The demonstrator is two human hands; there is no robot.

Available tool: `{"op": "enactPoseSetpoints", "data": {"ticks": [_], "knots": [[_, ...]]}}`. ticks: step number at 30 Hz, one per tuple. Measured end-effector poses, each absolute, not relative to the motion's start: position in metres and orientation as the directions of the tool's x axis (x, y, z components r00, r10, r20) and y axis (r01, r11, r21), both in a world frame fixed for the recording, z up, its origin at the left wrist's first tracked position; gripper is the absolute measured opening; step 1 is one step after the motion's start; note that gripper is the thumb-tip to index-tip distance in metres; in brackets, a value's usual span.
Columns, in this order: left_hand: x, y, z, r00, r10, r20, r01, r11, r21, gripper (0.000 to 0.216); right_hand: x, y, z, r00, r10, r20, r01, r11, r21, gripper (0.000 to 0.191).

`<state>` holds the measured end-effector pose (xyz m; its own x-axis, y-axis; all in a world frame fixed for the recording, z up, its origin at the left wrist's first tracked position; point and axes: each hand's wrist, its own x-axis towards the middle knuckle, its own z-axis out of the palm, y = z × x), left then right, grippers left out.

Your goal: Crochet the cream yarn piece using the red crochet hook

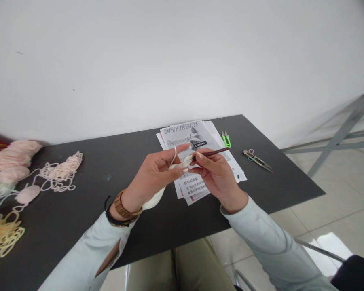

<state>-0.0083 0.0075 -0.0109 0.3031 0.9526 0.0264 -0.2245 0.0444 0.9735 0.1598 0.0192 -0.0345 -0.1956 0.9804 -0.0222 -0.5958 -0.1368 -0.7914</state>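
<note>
**Mid-stitch on a tiny cream piece, hands right together**

The left hand (153,171) is pinched on the cream crochet piece (186,160), with the yarn strand (175,153) looped over its raised index finger. The right hand (216,176) is closed around the crochet hook (214,152), whose tip sits at the piece between the two hands.

To me this looks like a stitch in progress. The next move needs that strand kept taut and the pinch steady.

The pattern sheets (182,135) lie just beyond the hands. Green snips (226,138) and scissors (257,160) sit past the right hand, and a pink yarn tangle (60,171) lies well out from the left.
</note>
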Motion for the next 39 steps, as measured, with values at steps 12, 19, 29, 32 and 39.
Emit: {"op": "enactPoseSetpoints", "data": {"ticks": [12, 19, 29, 32, 39], "knots": [[-0.011, 0.012, -0.016, 0.262, 0.964, -0.045, -0.258, 0.115, 0.959, 0.04, 0.164, 0.018, -0.04, -0.148, 0.986, 0.081, -0.461, 0.003, -0.887, 0.016], [0.001, 0.008, -0.016, 0.086, 0.994, -0.075, -0.402, 0.103, 0.91, 0.046, 0.159, 0.021, -0.04, -0.181, 0.983, -0.036, -0.51, -0.126, -0.851, 0.021], [0.003, 0.01, -0.015, 0.103, 0.994, -0.036, -0.517, 0.084, 0.852, 0.05, 0.155, 0.023, -0.041, -0.262, 0.957, -0.124, -0.593, -0.261, -0.761, 0.025], [0.0, 0.012, -0.015, 0.214, 0.975, -0.051, -0.584, 0.17, 0.794, 0.049, 0.155, 0.023, -0.04, -0.273, 0.953, -0.129, -0.607, -0.275, -0.746, 0.025], [-0.005, 0.011, -0.005, 0.321, 0.945, -0.067, -0.644, 0.27, 0.716, 0.045, 0.157, 0.023, -0.041, -0.261, 0.959, -0.112, -0.596, -0.251, -0.763, 0.025]]}}
